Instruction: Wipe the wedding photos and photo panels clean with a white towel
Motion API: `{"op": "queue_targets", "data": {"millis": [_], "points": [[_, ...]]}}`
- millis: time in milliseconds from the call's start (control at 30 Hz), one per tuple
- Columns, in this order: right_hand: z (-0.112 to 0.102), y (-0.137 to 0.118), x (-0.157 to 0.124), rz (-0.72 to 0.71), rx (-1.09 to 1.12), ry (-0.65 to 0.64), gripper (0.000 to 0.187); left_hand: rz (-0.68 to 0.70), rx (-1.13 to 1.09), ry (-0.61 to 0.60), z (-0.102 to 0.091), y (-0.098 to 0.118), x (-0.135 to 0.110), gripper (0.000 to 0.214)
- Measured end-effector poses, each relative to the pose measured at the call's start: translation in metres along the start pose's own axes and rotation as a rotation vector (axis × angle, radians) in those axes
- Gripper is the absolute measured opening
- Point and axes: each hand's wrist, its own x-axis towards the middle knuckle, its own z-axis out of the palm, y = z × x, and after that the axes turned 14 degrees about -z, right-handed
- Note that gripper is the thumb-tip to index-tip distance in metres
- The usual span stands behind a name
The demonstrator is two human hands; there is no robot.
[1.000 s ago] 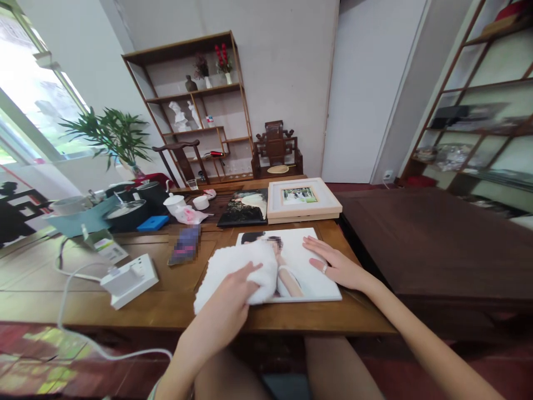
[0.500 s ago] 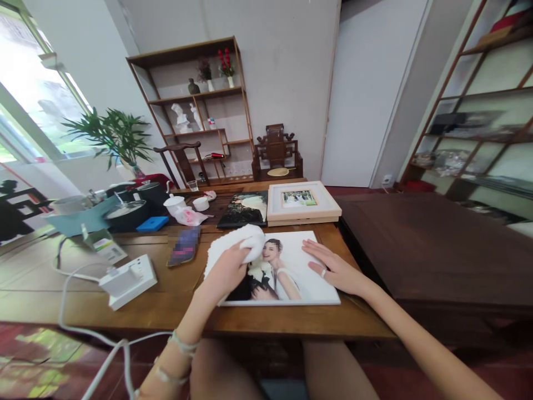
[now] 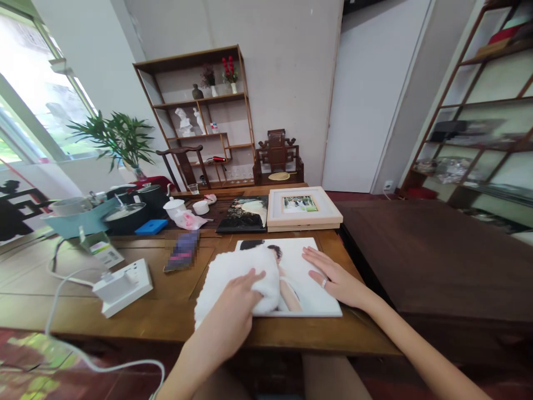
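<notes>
A white fluffy cloth [image 3: 245, 260] lies spread over the left part of a photo panel [image 3: 306, 297] on the table. My left hand [image 3: 237, 308] presses on the cloth, its fingers bunched into it and the index finger stretched forward. Across the panel's right edge rests my right hand [image 3: 335, 280], open and flat, with a ring on one finger. The panel shows a couple on a white ground; the cloth hides most of their figures.
Behind the panel are a dark photo [image 3: 245, 214] and a pale wooden frame [image 3: 306, 224]. To the left stand a white power strip [image 3: 125, 289] with a cable, a phone [image 3: 183, 250], a small opened box [image 3: 104, 250], a teapot [image 3: 175, 205] and a blue box [image 3: 151, 226].
My left hand and the cloth have moved toward me, down the panel. The cloth now spreads over more of the couple. My right hand stays on the panel's right side.
</notes>
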Motion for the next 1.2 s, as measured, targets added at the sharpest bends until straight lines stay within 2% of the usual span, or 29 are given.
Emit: {"op": "queue_targets", "data": {"millis": [133,367,633,733,833,933,1000,1100,1200], "points": [[0.003,0.001,0.001,0.006,-0.015,0.001,0.048,0.086,-0.02,-0.114,0.002,0.012,-0.025,0.039],[0.008,-0.001,0.002,0.0,-0.043,0.028,0.047,0.136,0.01,-0.027,0.008,0.011,-0.026,0.042],[0.006,-0.003,0.004,0.023,-0.052,-0.006,0.048,0.083,-0.05,-0.003,0.009,0.009,-0.031,0.049],[0.006,-0.004,0.004,0.018,-0.071,-0.006,0.047,0.011,-0.081,0.049,0.003,0.001,-0.019,0.05],[0.006,-0.005,0.004,0.007,-0.083,-0.021,0.049,-0.05,-0.062,0.135,-0.003,-0.015,0.013,0.047],[0.006,-0.005,0.003,0.003,-0.073,-0.016,0.05,-0.061,-0.047,0.216,-0.004,-0.033,0.05,0.045],[0.006,-0.004,0.003,-0.002,-0.068,-0.007,0.048,-0.057,-0.035,0.234,-0.002,-0.039,0.064,0.044],[0.005,-0.003,0.004,0.008,-0.084,-0.025,0.049,-0.056,-0.006,0.203,0.003,-0.035,0.061,0.048],[0.004,-0.005,0.004,0.029,-0.098,-0.06,0.051,-0.086,0.033,0.109,0.008,-0.017,0.034,0.05]]}}
